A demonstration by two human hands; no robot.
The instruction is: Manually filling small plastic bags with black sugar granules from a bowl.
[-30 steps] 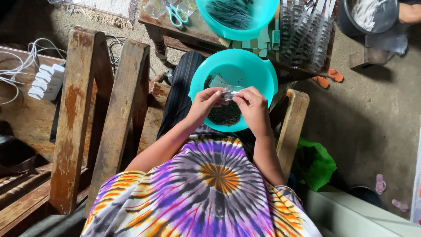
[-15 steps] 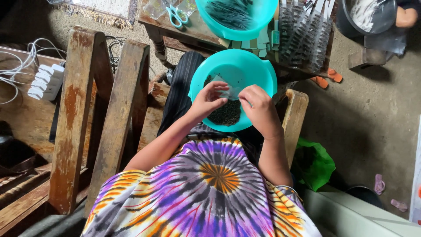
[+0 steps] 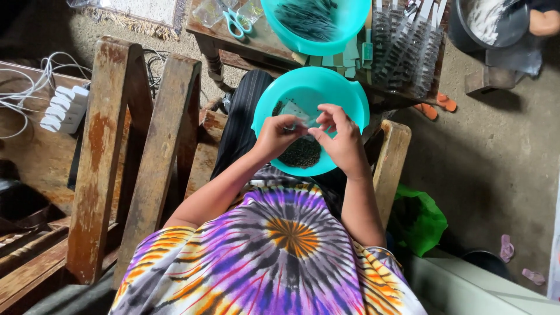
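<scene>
- A person in a tie-dye shirt (image 3: 280, 256) sits in a wooden chair (image 3: 146, 151), seen from directly above.
- A turquoise plastic bowl (image 3: 338, 93) rests on the lap, and a small heap of dark, fine granules (image 3: 300, 153) lies in its bottom, toward the near side.
- Both hands hover together over this bowl, fingertips almost meeting.
- The left hand (image 3: 277, 137) is curled shut, pinching a small clear plastic packet (image 3: 294, 111) that lies flat against the bowl's inner wall.
- The right hand (image 3: 341, 137) has thumb and forefinger closed at the packet's other edge; whether it truly grips the packet cannot be told.
- Beyond the lap, a second turquoise bowl (image 3: 350, 29) stands on a low wooden surface (image 3: 262, 41) and holds a mass of dark, thin strands or sticks.
- Just left of that bowl lie scissors with turquoise handles (image 3: 236, 20) and some clear packets (image 3: 210, 10).
- To its right stands a rack of dark bristle-like pieces (image 3: 405, 55).
- At the top right corner, a dark metal basin (image 3: 466, 35) on the floor holds something white.
- A white power strip (image 3: 64, 108) with cables lies at far left.
</scene>
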